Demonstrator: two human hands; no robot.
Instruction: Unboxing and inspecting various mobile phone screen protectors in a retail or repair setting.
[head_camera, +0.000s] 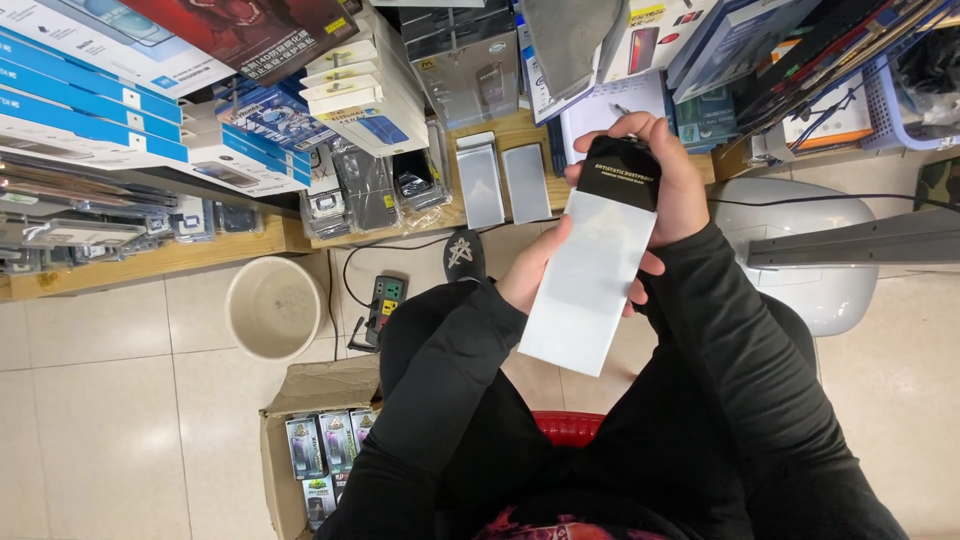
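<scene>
I hold a long flat white packet (588, 280) with a black top end (618, 172) in front of me, above my lap. My left hand (530, 268) grips its left edge near the middle. My right hand (672, 180) wraps around the black top end from the right, fingers over the top. Both my arms are in black sleeves. I sit on a red stool (566, 426), and one black shoe (463, 254) shows beyond my knee.
A cream bucket (273, 307) stands on the tiled floor at left. A cardboard box (300, 440) with several small packets sits beside my leg. A power strip (383, 303) lies near the low wooden shelf (160, 258) stacked with boxed goods. A white stool (815, 250) stands at right.
</scene>
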